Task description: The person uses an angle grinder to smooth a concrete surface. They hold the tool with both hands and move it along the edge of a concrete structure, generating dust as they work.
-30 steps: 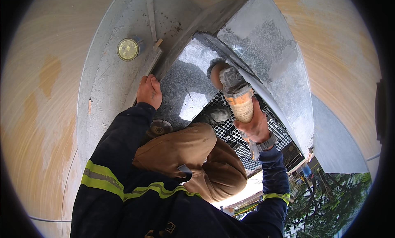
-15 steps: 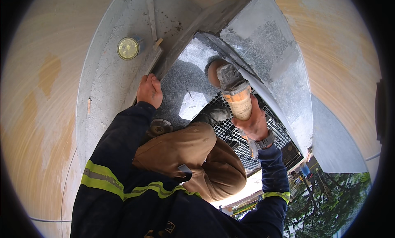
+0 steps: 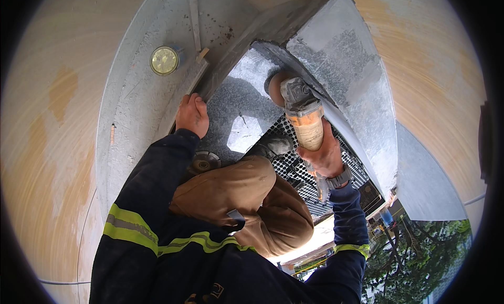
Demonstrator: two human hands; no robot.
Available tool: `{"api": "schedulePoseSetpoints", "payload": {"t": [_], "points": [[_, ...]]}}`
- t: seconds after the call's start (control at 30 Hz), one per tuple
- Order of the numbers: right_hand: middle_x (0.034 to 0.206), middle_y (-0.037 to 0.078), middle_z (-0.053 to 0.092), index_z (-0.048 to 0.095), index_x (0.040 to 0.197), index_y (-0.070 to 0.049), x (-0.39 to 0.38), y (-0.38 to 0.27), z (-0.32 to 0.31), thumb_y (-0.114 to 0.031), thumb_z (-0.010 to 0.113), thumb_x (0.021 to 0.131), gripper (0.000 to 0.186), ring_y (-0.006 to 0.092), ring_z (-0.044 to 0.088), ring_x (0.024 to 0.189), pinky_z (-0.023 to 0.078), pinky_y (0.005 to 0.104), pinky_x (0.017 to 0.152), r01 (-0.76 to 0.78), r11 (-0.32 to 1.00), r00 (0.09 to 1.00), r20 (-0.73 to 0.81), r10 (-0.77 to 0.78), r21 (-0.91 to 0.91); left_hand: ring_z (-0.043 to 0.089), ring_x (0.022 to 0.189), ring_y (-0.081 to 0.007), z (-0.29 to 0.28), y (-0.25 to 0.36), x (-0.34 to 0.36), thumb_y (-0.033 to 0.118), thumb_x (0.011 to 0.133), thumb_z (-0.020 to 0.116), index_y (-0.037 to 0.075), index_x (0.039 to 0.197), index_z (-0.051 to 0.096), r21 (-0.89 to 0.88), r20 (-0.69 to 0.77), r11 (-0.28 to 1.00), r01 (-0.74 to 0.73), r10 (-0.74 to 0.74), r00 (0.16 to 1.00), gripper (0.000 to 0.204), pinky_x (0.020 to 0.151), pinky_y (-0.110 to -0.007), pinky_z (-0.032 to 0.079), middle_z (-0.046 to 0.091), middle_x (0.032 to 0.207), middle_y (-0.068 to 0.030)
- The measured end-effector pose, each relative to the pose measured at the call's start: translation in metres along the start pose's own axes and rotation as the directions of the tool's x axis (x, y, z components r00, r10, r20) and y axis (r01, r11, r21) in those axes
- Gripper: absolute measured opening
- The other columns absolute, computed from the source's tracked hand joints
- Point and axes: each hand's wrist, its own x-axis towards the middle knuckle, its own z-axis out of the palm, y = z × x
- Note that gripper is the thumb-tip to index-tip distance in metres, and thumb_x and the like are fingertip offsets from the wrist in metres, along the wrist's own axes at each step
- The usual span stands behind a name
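Note:
My right hand (image 3: pixel 324 154) is wrapped round the body of a dusty orange and grey angle grinder (image 3: pixel 307 126). The grinder's round disc (image 3: pixel 276 88) stands near the grey speckled panel (image 3: pixel 223 107), close to where it meets the slanted panel at right; whether the disc touches cannot be made out. With fingers curled, my left hand (image 3: pixel 192 115) grips the edge of the grey ledge (image 3: pixel 178 91). Another round cutting disc (image 3: pixel 205 161) lies below that hand, beside my bent knee (image 3: pixel 226 191), partly hidden.
A round container (image 3: pixel 164 60) sits on the ledge at upper left, near a small wooden piece (image 3: pixel 203 54). Black perforated matting (image 3: pixel 294 165) lies under the grinder. A slanted grey panel (image 3: pixel 346 67) rises at right, with curved tan walls (image 3: pixel 58 120) around. Trees (image 3: pixel 420 251) show lower right.
The grinder and my right hand have shifted slightly to the right, and the disc sits a little farther right. My left hand stays on the ledge's edge.

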Motion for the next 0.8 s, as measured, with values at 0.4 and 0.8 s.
{"api": "schedulePoseSetpoints", "payload": {"t": [0.4, 0.8], "points": [[0.106, 0.02, 0.07, 0.041, 0.139, -0.001, 0.001, 0.0, 0.003, -0.014, 0.077, 0.07, 0.08, 0.0315, 0.072, 0.093, 0.059, 0.0409, 0.082, 0.033, 0.999, 0.999, 0.001, -0.033, 0.017, 0.058, 0.091, -0.048, 0.0002, 0.0017, 0.0, 0.022, 0.1, 0.037, 0.001, 0.099, 0.059, 0.008, 0.017, 1.0, 0.023, -0.023, 1.0, 0.031, 0.084, -0.055, 0.047, 0.057, 0.099, -0.0266], [0.107, 0.02, 0.07, 0.041, 0.139, 0.0, 0.0028, -0.0056, 0.004, -0.014, 0.077, 0.069, 0.081, 0.0321, 0.072, 0.094, 0.059, 0.0411, 0.083, 0.004, 1.0, 1.0, -0.011, -0.004, -0.012, 0.058, 0.091, -0.0479, -0.0005, 0.0022, 0.0002, 0.022, 0.1, 0.037, 0.001, 0.098, 0.059, 0.018, 0.007, 1.0, 0.013, -0.013, 1.0, 0.031, 0.083, -0.055, 0.047, 0.057, 0.098, -0.0272]]}}
